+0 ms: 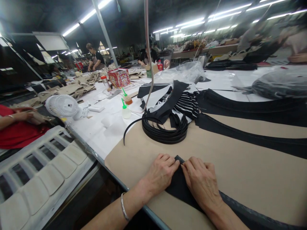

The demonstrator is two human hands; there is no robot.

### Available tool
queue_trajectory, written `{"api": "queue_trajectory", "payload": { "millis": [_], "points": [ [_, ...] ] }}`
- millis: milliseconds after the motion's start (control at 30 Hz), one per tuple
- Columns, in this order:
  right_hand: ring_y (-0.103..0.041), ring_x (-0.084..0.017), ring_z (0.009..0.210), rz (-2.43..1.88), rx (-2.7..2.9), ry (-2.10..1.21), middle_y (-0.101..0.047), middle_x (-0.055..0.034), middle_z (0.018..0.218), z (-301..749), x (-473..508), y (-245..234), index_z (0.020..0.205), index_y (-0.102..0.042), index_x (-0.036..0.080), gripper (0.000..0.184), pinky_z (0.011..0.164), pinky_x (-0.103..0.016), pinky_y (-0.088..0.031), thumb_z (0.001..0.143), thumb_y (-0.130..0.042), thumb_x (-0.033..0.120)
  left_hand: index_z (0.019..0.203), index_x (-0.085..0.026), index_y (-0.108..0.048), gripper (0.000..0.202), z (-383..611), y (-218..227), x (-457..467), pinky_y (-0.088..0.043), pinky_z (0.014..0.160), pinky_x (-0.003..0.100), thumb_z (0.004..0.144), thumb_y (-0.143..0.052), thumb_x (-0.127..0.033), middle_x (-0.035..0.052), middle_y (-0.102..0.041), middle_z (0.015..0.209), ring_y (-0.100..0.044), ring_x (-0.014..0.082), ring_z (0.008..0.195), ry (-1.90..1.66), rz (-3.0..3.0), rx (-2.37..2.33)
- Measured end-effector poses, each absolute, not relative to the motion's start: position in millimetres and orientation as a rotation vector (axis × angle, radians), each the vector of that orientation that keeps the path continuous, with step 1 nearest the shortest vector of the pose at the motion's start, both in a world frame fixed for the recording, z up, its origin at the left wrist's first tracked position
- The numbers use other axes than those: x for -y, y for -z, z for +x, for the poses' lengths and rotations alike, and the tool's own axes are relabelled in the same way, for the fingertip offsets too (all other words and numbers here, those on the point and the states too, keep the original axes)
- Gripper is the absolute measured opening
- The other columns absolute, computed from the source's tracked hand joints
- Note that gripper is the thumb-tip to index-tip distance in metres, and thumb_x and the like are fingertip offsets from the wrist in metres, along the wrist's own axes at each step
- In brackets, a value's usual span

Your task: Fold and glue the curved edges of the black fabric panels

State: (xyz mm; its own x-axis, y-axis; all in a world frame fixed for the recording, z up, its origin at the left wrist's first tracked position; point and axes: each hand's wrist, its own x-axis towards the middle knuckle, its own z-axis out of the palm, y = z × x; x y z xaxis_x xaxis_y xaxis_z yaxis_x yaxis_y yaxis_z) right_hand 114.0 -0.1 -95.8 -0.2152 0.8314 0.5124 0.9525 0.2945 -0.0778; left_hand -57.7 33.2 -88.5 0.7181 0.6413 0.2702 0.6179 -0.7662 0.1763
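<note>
A long desk (251, 179), covered near the camera with tan board and farther off with white sheets, is being shared by several people. Long black strips (251, 137) are being kept stretched across the tan board, well apart from the hands. Beyond the hands, a coil of black strap (165, 131) is being left lying flat. A white fan (61, 105) is being kept at the desk's left edge, with a green-capped bottle (125, 110) between it and the coil. At the near edge, a black piece (177, 188) is being pressed flat on the board by the left hand (160, 174) and the right hand (202, 182), side by side. Each grip is being kept narrow, with bent fingertips closing on the piece's far corner.
</note>
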Motion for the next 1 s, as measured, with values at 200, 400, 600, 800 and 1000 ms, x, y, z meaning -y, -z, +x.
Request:
{"api": "queue_trajectory", "payload": {
  "millis": [200, 400, 600, 800, 1000],
  "points": [
    [-0.047, -0.022, 0.074, -1.57, 2.115, 0.287, -0.057, -0.0033, 0.074, 116, 12, 96, 0.08, -0.064, 0.02, 0.023, 0.072, -0.039, -0.026, 0.095, -0.047, 0.015, 0.123, -0.018, -0.056, 0.032, -59, 89, -33, -0.043, 0.089, 0.035, 0.095, -0.041, -0.013, 0.0049, -0.062, 0.099, -0.053, 0.0204, 0.095, -0.528, 2.789, -1.066],
    [-0.049, -0.022, 0.078, -1.562, 2.149, 0.247, -0.061, -0.003, 0.079, 122, 18, 94, 0.093, -0.069, 0.021, 0.018, 0.072, -0.039, -0.027, 0.082, -0.059, 0.01, 0.125, -0.024, -0.057, 0.036, -58, 89, -34, -0.044, 0.086, 0.037, 0.095, -0.041, -0.013, 0.0064, -0.06, 0.102, -0.052, 0.0221, 0.097, -0.523, 2.784, -1.052],
    [-0.053, -0.023, 0.083, -1.609, 2.164, 0.191, -0.064, -0.003, 0.087, 128, 20, 89, 0.101, -0.07, 0.024, 0.027, 0.076, -0.04, -0.03, 0.079, -0.063, 0.009, 0.116, -0.025, -0.063, 0.033, -55, 86, -34, -0.043, 0.087, 0.038, 0.093, -0.044, -0.012, 0.0061, -0.06, 0.105, -0.052, 0.0222, 0.099, -0.53, 2.691, -1.11],
    [-0.055, -0.024, 0.101, -1.759, 2.069, -0.186, -0.063, -0.0062, 0.109, 129, 15, 82, 0.107, -0.067, 0.026, 0.028, 0.085, -0.039, -0.035, 0.088, -0.054, 0.01, 0.123, -0.023, -0.056, 0.037, -39, 74, -49, -0.04, 0.097, 0.037, 0.09, -0.05, -0.01, 0.0046, -0.06, 0.119, -0.051, 0.0194, 0.113, -0.525, 2.549, -1.147],
    [-0.057, -0.028, 0.104, -2.017, 1.955, -0.327, -0.065, -0.0079, 0.108, 123, 9, 69, 0.112, -0.06, 0.022, 0.027, 0.085, -0.041, -0.036, 0.086, -0.064, 0.019, 0.116, -0.027, -0.061, 0.036, -26, 61, -70, -0.034, 0.095, 0.044, 0.083, -0.06, -0.013, 0.0016, -0.065, 0.112, -0.052, 0.022, 0.111, -0.316, 2.554, -1.03]
  ]
}}
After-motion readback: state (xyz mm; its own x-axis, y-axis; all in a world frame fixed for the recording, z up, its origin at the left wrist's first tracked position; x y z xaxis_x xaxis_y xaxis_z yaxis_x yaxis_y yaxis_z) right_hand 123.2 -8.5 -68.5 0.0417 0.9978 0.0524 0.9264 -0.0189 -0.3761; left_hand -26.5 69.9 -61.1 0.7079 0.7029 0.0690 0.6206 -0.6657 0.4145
